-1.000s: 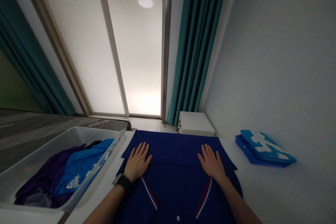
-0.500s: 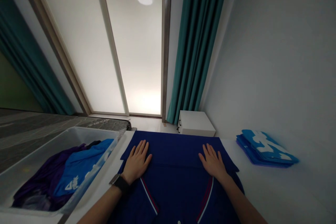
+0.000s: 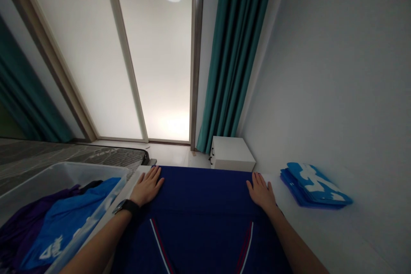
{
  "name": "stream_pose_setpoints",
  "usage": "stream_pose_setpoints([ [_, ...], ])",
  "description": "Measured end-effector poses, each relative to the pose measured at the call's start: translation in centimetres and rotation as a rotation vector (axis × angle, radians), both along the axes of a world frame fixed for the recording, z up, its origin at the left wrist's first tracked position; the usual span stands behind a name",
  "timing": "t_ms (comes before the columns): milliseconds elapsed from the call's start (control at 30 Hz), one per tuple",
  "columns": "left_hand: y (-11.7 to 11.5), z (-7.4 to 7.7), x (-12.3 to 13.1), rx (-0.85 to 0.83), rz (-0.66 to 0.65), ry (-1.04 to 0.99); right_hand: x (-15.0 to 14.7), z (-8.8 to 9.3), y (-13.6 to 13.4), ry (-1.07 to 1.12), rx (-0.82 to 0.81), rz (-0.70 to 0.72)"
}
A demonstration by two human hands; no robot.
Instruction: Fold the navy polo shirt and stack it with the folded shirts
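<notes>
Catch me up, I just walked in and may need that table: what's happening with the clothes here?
A person has a navy shirt spread out on the white table. Both hands lie flat and open on it: the left hand at its far left corner, the right hand at its far right edge. A clear bin on the left holds blue and purple clothes. A folded blue-and-white stack sits to the right, by the wall.

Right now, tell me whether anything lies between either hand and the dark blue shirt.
Nothing visible does: left hand and right hand rest flat on the dark blue shirt, at its far corners.
</notes>
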State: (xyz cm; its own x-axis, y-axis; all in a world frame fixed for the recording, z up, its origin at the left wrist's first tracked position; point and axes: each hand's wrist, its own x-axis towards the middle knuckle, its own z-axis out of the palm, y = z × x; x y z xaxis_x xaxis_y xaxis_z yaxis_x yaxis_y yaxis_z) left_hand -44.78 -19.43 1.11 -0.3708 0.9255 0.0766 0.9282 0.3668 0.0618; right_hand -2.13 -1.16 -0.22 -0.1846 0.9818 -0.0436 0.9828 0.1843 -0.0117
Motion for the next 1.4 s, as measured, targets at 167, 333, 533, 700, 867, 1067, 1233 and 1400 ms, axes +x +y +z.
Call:
stream_pose_setpoints([
  [167, 0.1, -0.8, -0.4, 0.017, 0.014, 0.003, 0.6, -0.2, 0.3, 0.008, -0.012, -0.018],
  [333, 0.3, 0.4, -1.2, 0.034, 0.019, -0.086, 0.6, -0.6, 0.5, 0.001, 0.015, -0.006],
  [533, 2.0, 2.8, -4.4, 0.04, -0.065, -0.102, 1.1, -2.3, 1.4, -0.027, 0.095, 0.048],
  [700, 3.5, 3.6, -6.4, -0.062, -0.138, -0.096, 3.0, -3.6, 3.7, 0.034, 0.189, 0.188],
  [867, 4.5, 4.4, -7.2, -0.118, -0.227, -0.096, 5.4, -3.6, 7.0, 0.114, 0.184, 0.334],
  [1067, 5.4, 4.9, -7.9, -0.152, -0.26, -0.105, 5.7, -2.2, 9.6, 0.112, 0.097, 0.328],
  [1233, 5.6, 5.1, -8.2, -0.164, -0.243, -0.129, 5.4, -0.5, 11.0, -0.002, 0.041, 0.33],
  [1400, 5.6, 5.6, -8.2, -0.176, -0.143, -0.191, 5.1, 1.6, 10.2, 0.033, 0.065, 0.25],
])
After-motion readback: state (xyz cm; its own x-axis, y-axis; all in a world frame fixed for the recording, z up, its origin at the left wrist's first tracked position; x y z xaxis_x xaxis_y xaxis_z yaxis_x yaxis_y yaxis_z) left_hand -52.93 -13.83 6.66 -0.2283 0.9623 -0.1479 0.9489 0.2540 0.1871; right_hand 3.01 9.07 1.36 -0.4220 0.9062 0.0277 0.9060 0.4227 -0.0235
